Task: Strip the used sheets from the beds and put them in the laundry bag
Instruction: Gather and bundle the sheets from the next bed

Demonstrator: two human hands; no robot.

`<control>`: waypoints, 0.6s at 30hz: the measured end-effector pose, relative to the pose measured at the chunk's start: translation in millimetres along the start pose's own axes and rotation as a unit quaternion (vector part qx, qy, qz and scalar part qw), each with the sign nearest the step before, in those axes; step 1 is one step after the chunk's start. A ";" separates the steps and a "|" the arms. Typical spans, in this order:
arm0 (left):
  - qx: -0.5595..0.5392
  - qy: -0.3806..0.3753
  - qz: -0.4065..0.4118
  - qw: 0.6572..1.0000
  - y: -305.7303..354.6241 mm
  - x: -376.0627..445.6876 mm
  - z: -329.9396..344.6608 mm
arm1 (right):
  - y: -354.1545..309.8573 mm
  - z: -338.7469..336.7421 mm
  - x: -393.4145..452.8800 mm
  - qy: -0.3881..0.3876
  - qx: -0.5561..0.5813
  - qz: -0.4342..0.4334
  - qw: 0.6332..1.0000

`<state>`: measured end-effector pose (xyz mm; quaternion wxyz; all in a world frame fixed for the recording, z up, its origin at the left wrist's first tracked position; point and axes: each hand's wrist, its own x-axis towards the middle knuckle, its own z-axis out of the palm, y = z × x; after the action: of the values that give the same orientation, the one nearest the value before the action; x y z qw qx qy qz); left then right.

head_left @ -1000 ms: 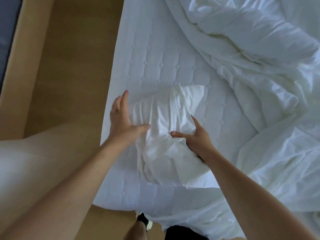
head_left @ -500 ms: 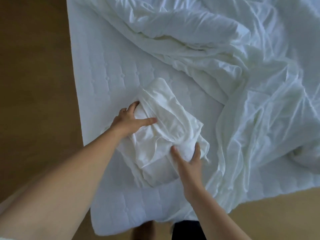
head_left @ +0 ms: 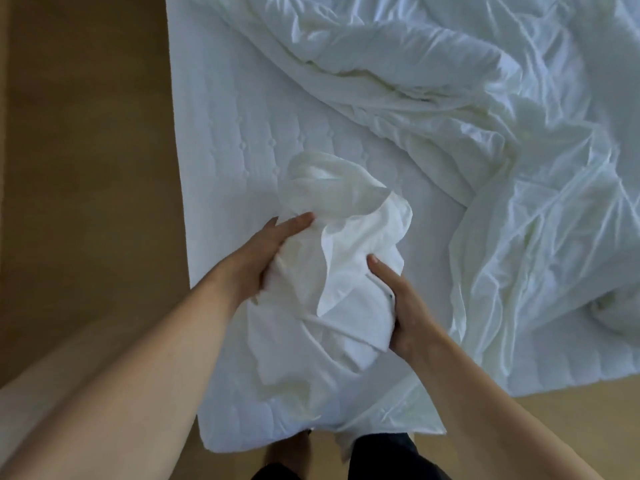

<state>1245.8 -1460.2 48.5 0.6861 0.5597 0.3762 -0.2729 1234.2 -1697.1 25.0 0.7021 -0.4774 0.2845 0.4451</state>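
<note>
A crumpled white bundle of bed linen (head_left: 332, 278) lies near the corner of the quilted mattress (head_left: 235, 126). My left hand (head_left: 266, 254) grips its left side, thumb over the top and fingers tucked beneath. On the bundle's right side my right hand (head_left: 405, 306) clasps it, thumb pointing up along the cloth. A large rumpled white sheet or duvet (head_left: 485, 116) is heaped over the far and right part of the bed. No laundry bag is in view.
Brown wooden floor (head_left: 83, 168) runs along the left of the bed and at the lower right. My legs and a bare foot (head_left: 287, 455) show below the mattress corner. A pale surface (head_left: 41, 393) sits at the lower left.
Both hands have gathered the linen into a tighter bundle and drawn it toward the near corner. The right hand shifted from the bundle's lower edge to its right side.
</note>
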 end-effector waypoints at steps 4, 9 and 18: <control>-0.150 0.018 -0.047 0.987 -55.0 -13.2 -23.4 | -21.4 27.5 5.7 0.004 -0.144 -0.041 0.989; -0.342 0.171 -0.088 0.920 -115.5 -28.4 -33.3 | -28.4 84.8 54.7 -0.010 -0.322 -0.037 0.946; 0.063 0.128 0.154 0.978 -64.3 -17.6 -104.3 | -14.2 94.6 77.6 0.000 -0.353 -0.045 0.934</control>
<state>1162.7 -1373.9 17.3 0.6293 0.6835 0.3522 -0.1134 1278.8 -1584.4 3.2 0.5075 -0.7072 0.0870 0.4845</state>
